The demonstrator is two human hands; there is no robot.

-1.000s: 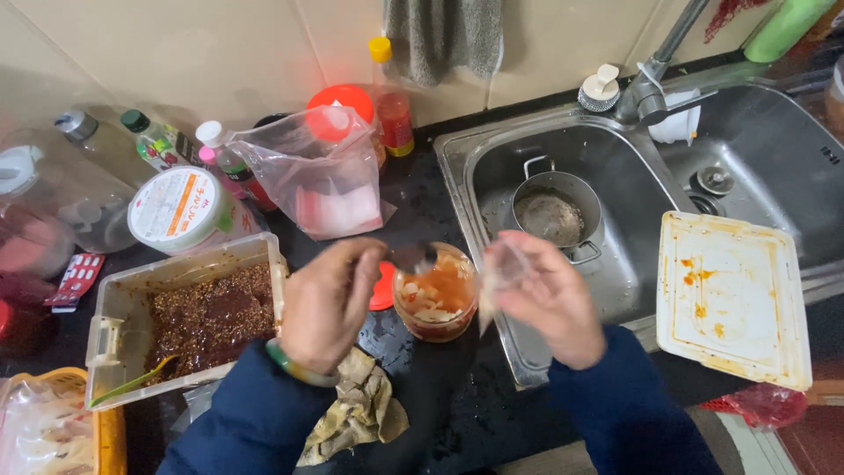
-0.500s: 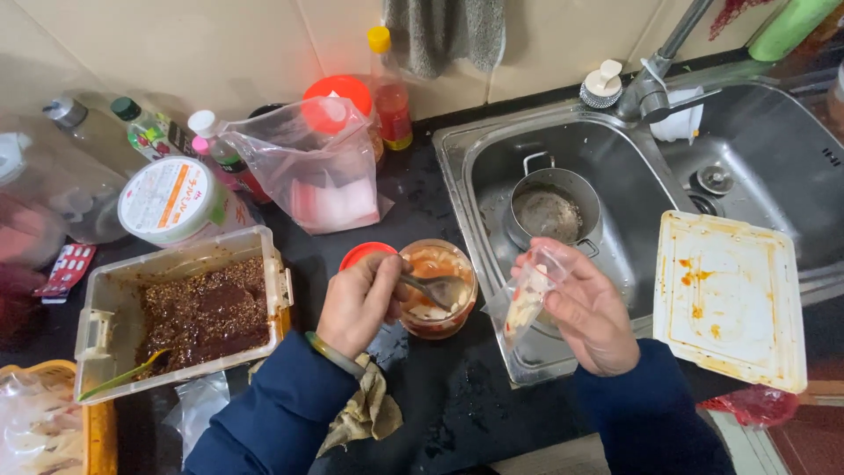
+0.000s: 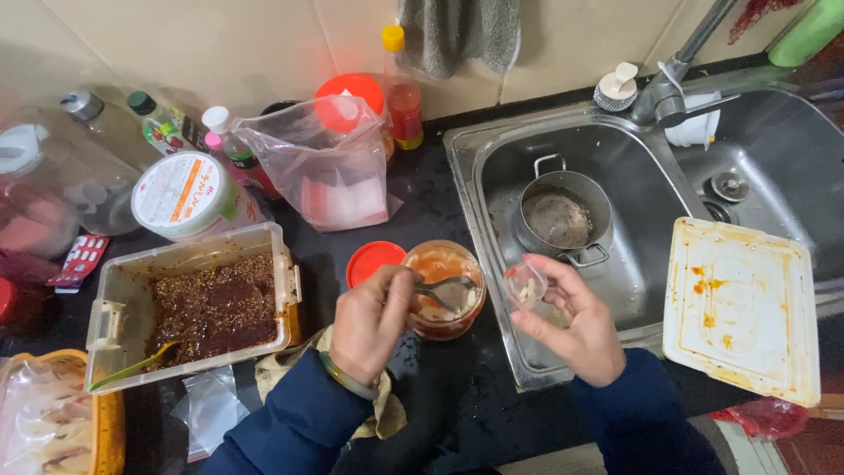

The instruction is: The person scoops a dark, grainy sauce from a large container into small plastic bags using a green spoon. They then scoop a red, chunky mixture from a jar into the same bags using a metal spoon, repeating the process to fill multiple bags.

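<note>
My left hand (image 3: 369,324) grips a metal spoon (image 3: 447,290) whose bowl dips into a round clear jar (image 3: 444,290) of orange-red paste on the black counter. A red lid (image 3: 374,262) lies just left of the jar. My right hand (image 3: 571,324) holds a small clear plastic bag (image 3: 526,283) with a little pale food in it, right beside the jar and over the sink's edge. Both sleeves are dark blue.
A clear tub of dark chilli sauce (image 3: 207,303) with a green spoon sits at left. Behind stand a plastic bag (image 3: 330,167), bottles and a round white tub (image 3: 186,195). The sink (image 3: 492,176) holds a small pot (image 3: 563,215); a sauce-stained white lid (image 3: 743,308) rests at right.
My left hand moved from above the jar down to it and now has the spoon in the paste. My right hand shifted the small bag closer to the jar.
</note>
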